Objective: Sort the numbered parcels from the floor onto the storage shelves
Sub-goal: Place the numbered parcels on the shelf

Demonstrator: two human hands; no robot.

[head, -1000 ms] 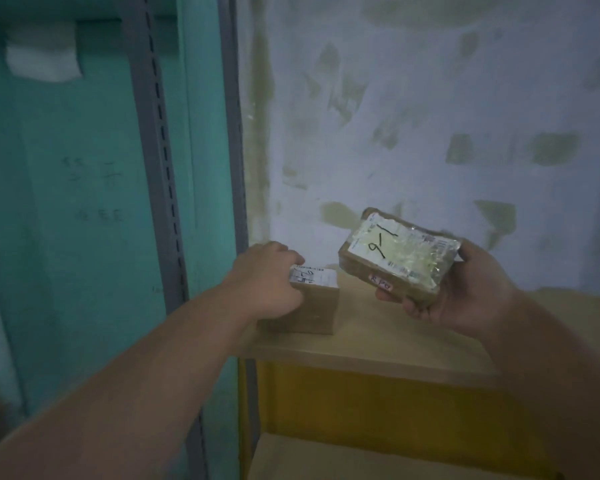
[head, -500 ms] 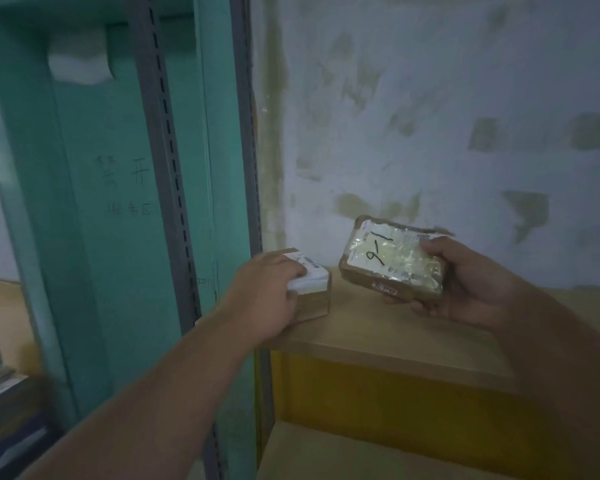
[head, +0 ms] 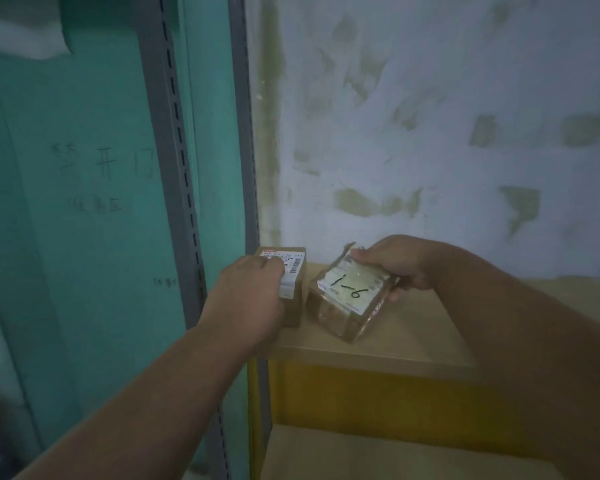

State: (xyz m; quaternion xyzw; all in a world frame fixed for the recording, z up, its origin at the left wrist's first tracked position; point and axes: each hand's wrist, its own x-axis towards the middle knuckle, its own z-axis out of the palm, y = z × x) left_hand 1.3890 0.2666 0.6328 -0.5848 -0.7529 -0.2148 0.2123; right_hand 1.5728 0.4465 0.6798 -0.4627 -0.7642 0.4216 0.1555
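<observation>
A small brown parcel [head: 293, 277] with a white label stands at the left end of the wooden shelf board [head: 426, 327], against the grey upright. My left hand [head: 248, 299] grips its front and top. A flatter brown parcel [head: 350, 299], wrapped in clear tape and marked "1-6" in black, rests tilted on the board just to the right of the first one. My right hand [head: 399, 263] holds its far edge from above.
Grey slotted shelf uprights [head: 174, 188] rise at the left beside a teal wall [head: 84, 202]. A patchy white wall [head: 430, 116] backs the shelf. A lower shelf board [head: 378, 455] and a yellow panel [head: 378, 400] lie beneath.
My right hand has turned the "1-6" parcel around and lowered it onto the board beside the small parcel. My left hand has stayed on the small parcel.
</observation>
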